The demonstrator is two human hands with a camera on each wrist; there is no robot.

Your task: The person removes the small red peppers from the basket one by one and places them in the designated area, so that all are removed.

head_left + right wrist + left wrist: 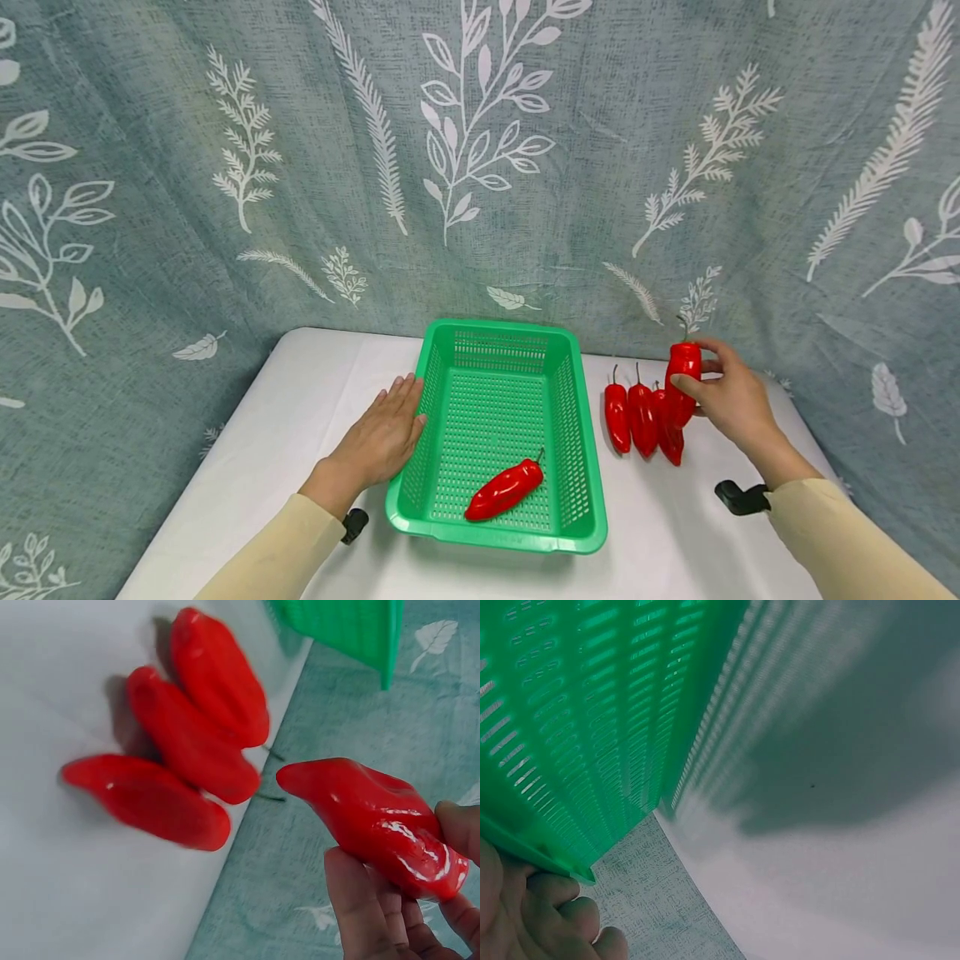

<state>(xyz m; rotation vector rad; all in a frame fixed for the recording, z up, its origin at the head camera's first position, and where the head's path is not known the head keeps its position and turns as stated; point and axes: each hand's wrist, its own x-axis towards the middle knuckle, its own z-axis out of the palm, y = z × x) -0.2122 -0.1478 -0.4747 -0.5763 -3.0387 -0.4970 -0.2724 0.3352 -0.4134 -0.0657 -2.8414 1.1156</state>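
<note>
A glossy red pepper (pixel 375 825) is gripped between the thumb and fingers of my right hand (pixel 735 400), raised over the right side of the table. Just left of it, three more red peppers (pixel 642 421) lie side by side, stems pointing to the back; the held one partly covers the rightmost in the head view. My left hand (pixel 382 433) rests with straight fingers against the left rim of a green plastic basket (pixel 592 467). Inside the basket, near its front, lies a single red pepper (pixel 504 490). The left wrist view shows the basket's slotted outer wall (pixel 592 727) above the fingers.
A white cloth (pixel 315 392) covers the table. Behind it hangs a grey-green curtain (pixel 360 167) with white leaf prints, meeting the table's back edge. Dark straps (pixel 741 497) show at both wrists.
</note>
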